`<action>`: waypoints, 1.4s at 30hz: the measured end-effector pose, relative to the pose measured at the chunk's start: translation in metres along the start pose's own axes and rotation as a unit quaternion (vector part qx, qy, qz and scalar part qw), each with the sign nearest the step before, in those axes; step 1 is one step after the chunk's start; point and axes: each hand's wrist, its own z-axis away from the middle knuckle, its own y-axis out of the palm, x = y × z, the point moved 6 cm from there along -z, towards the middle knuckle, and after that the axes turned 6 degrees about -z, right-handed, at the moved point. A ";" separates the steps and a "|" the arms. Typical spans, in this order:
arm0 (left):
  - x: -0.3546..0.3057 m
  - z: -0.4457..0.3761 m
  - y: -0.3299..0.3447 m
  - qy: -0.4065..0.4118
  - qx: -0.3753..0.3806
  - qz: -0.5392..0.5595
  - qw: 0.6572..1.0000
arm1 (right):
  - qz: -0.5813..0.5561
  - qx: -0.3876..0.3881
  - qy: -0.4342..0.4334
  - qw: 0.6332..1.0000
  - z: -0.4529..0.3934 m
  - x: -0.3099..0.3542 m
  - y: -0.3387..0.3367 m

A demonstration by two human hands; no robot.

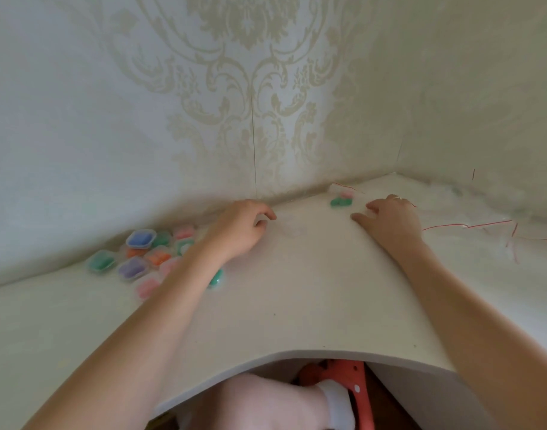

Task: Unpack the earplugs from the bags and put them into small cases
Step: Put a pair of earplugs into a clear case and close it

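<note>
My left hand (239,226) hovers over the white table (297,305) near the wall, fingers loosely curled, with nothing visible in its grip. Just right of its fingertips lies a faint clear small case (292,228). My right hand (390,218) rests on the table with its fingers stretched toward the left, holding nothing. A green pair of earplugs (340,202) lies loose just left of that hand. Behind them a clear bag (346,191) holds something pink.
A cluster of several filled clear cases (141,254), with blue, green, orange, purple and pink contents, sits left of my left forearm. Clear bags with red strips (483,226) are heaped at the right. Patterned walls close the far corner. The table's curved front edge (297,355) is near me.
</note>
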 end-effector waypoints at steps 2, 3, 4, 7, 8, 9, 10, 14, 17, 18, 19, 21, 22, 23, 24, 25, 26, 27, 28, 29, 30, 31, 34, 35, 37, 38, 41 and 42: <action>-0.003 -0.001 0.006 0.012 0.007 0.001 1.000 | -0.011 -0.004 0.003 1.000 -0.002 0.002 0.001; -0.004 -0.001 0.008 0.018 0.006 0.001 1.000 | -0.027 -0.007 0.004 1.000 -0.002 0.002 0.001; -0.007 -0.002 0.009 0.026 0.003 -0.001 1.000 | -0.039 -0.010 0.001 0.999 -0.002 0.002 0.001; -0.014 -0.002 0.011 0.044 -0.001 -0.012 0.999 | -0.031 -0.015 -0.027 0.999 -0.003 0.004 0.004; -0.015 -0.003 0.011 0.044 -0.006 -0.006 0.999 | -0.024 -0.022 -0.038 0.999 -0.003 0.004 0.003; -0.015 -0.003 0.010 0.041 -0.014 0.005 0.999 | -0.029 -0.043 -0.051 0.997 -0.003 0.005 0.000; -0.016 -0.004 0.009 0.037 -0.025 0.022 0.999 | -0.060 -0.077 -0.060 0.993 -0.003 0.007 -0.007; -0.024 -0.007 -0.001 0.005 -0.097 0.184 0.978 | -0.380 -0.104 -0.046 0.918 0.001 0.020 -0.025; -0.026 -0.009 0.008 -0.080 -0.042 0.378 0.921 | -0.538 0.048 -0.022 0.841 0.011 0.051 -0.012; -0.027 -0.009 0.014 -0.107 -0.006 0.423 0.900 | -0.535 0.085 -0.028 0.840 0.016 0.059 -0.006; -0.028 -0.009 0.019 -0.123 0.028 0.459 0.879 | -0.524 0.111 -0.037 0.844 0.020 0.065 -0.002; -0.032 -0.006 0.025 -0.131 0.058 0.523 0.840 | -0.512 0.133 -0.049 0.847 0.026 0.073 0.001; -0.033 -0.004 0.023 -0.140 0.045 0.546 0.825 | -0.521 0.141 -0.043 0.841 0.028 0.074 0.002; -0.032 -0.004 0.021 -0.155 0.023 0.567 0.809 | -0.542 0.160 -0.031 0.824 0.031 0.075 0.003; -0.030 -0.003 0.019 -0.171 0.001 0.589 0.790 | -0.569 0.191 -0.014 0.800 0.033 0.076 0.005; -0.028 -0.003 0.017 -0.180 -0.018 0.605 0.776 | -0.588 0.226 0.002 0.776 0.036 0.077 0.007; -0.026 -0.004 0.016 -0.184 -0.028 0.618 0.764 | -0.590 0.256 0.013 0.765 0.040 0.079 0.010; -0.025 -0.004 0.016 -0.187 -0.028 0.625 0.758 | -0.582 0.273 0.017 0.766 0.043 0.079 0.011; -0.026 -0.004 0.016 -0.193 -0.022 0.628 0.754 | -0.576 0.276 0.017 0.769 0.045 0.080 0.012; -0.027 -0.003 0.017 -0.199 -0.017 0.625 0.755 | -0.578 0.270 0.019 0.770 0.046 0.080 0.012; -0.028 -0.003 0.019 -0.207 -0.015 0.622 0.755 | -0.584 0.259 0.024 0.769 0.046 0.080 0.011; -0.028 -0.003 0.020 -0.216 -0.020 0.611 0.761 | -0.591 0.247 0.030 0.768 0.045 0.078 0.009; -0.018 -0.001 0.008 -0.180 -0.131 0.420 0.880 | -0.595 0.216 0.047 0.773 0.040 0.071 0.001; -0.022 0.000 -0.003 -0.113 -0.183 0.313 0.925 | -0.592 0.214 0.045 0.776 0.040 0.070 -0.002; -0.040 0.004 -0.014 0.010 -0.232 0.234 0.944 | -0.585 0.215 0.028 0.781 0.042 0.071 -0.005; -0.048 0.005 -0.014 0.026 -0.214 0.278 0.936 | -0.578 0.214 0.014 0.787 0.044 0.072 -0.006; -0.063 0.003 -0.001 0.001 -0.097 0.425 0.900 | -0.525 0.201 -0.054 0.825 0.048 0.079 -0.011; -0.063 0.003 0.003 -0.023 -0.069 0.452 0.889 | -0.496 0.195 -0.085 0.842 0.050 0.082 -0.013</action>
